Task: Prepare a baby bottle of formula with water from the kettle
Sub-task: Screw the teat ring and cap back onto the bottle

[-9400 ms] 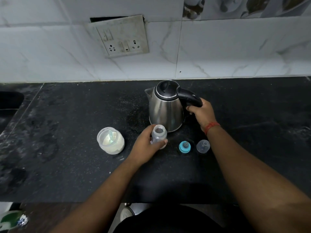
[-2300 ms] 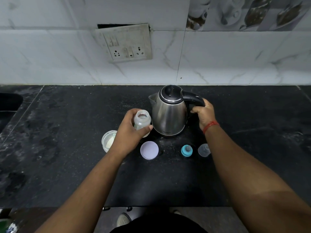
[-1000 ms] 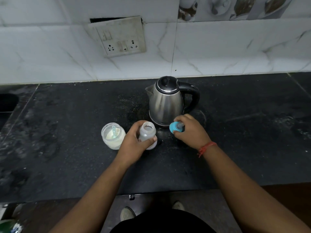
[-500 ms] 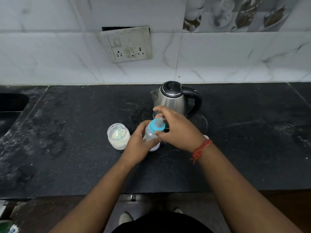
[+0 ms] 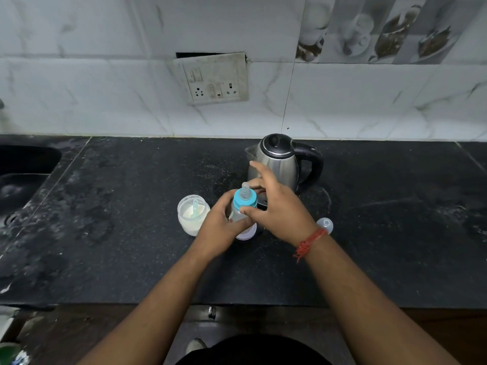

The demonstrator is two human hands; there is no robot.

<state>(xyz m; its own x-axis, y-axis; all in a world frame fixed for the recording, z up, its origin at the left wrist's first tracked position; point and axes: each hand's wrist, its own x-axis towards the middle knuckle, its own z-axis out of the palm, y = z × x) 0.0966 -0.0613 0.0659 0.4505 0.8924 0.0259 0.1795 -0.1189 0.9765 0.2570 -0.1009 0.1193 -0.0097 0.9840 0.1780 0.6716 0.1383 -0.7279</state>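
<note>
My left hand grips the clear baby bottle above the black counter. The blue collar with its teat sits on the bottle's neck, and my right hand pinches the collar between thumb and fingers. Behind them the steel kettle stands upright with its black handle to the right. To the left of the bottle is an open jar of formula powder with a pale scoop in it. A clear bottle cap lies on the counter beside my right wrist.
A white round lid lies under my left hand. A dark sink is set into the counter at far left. The tiled wall carries a socket plate. The counter's front edge runs below my forearms.
My right hand left the kettle handle, picked the blue teat collar up from the counter and brought it onto the bottle's neck. My left hand has kept holding the bottle.
</note>
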